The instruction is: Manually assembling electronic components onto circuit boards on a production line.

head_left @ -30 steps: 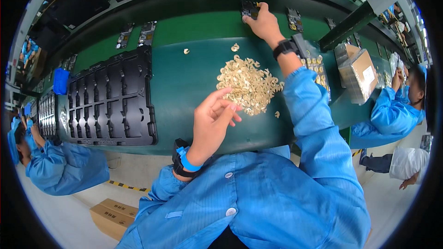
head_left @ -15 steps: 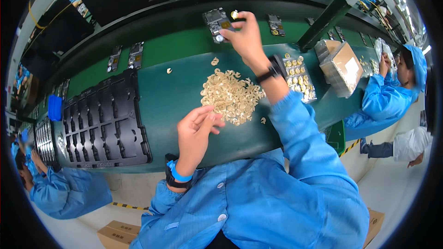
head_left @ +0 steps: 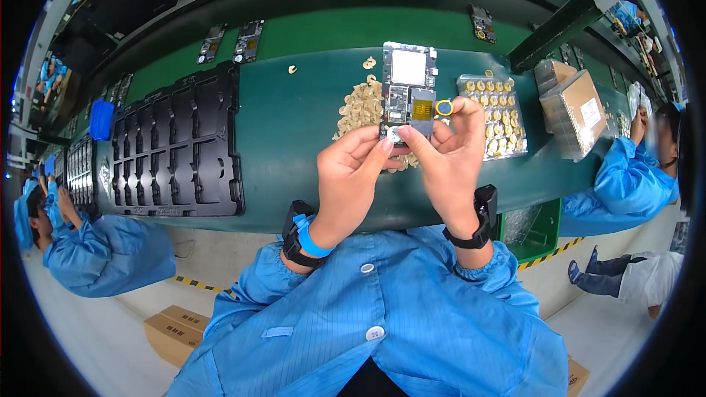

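Observation:
A circuit board [head_left: 398,106] stands upright in front of me, held by its lower end in both hands. My left hand [head_left: 347,184] pinches the lower left corner, its thumb beside a round silver disc on the board. My right hand [head_left: 450,165] is closed on the lower right corner with the thumb. Between that hand's raised index finger and the board's edge sits a coin cell [head_left: 445,108] with a yellow rim. Behind the board lies a pile of small cream C-shaped pieces [head_left: 358,112], partly hidden by the board and hands.
Right of the pile is a clear tray of coin cells [head_left: 523,148], then cardboard boxes [head_left: 577,114]. Black moulded trays [head_left: 176,147] lie left. More boards [head_left: 248,40] rest on the green belt [head_left: 323,33] behind. A green post [head_left: 555,31] rises right; co-workers sit on both sides.
My right hand has come back from the belt toward me with the circuit board and coin cell. My left hand has left the pile and taken hold of the board. The view has shifted.

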Available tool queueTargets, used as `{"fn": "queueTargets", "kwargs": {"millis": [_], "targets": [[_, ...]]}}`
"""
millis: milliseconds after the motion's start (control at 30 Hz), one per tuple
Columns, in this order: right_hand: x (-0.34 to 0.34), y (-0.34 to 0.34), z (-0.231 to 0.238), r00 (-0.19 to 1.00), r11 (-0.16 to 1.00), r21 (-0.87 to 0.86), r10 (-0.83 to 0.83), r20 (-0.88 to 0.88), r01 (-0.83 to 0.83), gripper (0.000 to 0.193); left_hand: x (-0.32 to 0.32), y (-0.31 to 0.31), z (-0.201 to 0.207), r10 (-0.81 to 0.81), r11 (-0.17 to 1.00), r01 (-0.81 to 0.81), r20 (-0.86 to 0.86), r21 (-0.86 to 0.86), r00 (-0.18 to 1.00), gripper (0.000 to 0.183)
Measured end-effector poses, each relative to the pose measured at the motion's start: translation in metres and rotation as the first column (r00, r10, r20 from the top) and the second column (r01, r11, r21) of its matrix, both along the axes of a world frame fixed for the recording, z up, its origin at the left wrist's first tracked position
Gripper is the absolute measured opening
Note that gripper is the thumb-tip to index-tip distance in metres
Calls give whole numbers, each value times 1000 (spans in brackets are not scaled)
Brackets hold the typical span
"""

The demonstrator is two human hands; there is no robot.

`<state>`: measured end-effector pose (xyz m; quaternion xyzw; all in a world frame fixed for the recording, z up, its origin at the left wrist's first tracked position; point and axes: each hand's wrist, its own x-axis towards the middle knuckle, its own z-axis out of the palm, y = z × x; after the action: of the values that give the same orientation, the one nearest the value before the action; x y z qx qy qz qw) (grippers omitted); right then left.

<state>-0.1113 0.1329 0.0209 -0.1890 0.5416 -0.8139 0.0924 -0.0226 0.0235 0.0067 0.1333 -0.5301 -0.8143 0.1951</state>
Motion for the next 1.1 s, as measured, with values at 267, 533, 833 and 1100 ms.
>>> {"fn": "queueTargets", "kwargs": {"millis": [267, 533, 833, 1100], "targets": [[-5, 36, 29, 976, 936, 352, 67, -206, 11, 13, 7, -12, -3, 22, 998, -21, -22, 60, 1000, 22], [3, 15, 26, 936, 835, 540, 264, -232, -102, 9, 14, -16, -5, -23, 999, 26, -80, 28, 997, 30], [2, 11, 19, 890, 829, 558, 285, -354, -44, 7, 17, -26, -13, -79, 996, 70, -169, -62, 982, 38], [4, 8, 21, 876, 817, 576, 296, -380, -26, 6, 20, -27, -13, -69, 992, 51, -153, -119, 986, 37]]}}
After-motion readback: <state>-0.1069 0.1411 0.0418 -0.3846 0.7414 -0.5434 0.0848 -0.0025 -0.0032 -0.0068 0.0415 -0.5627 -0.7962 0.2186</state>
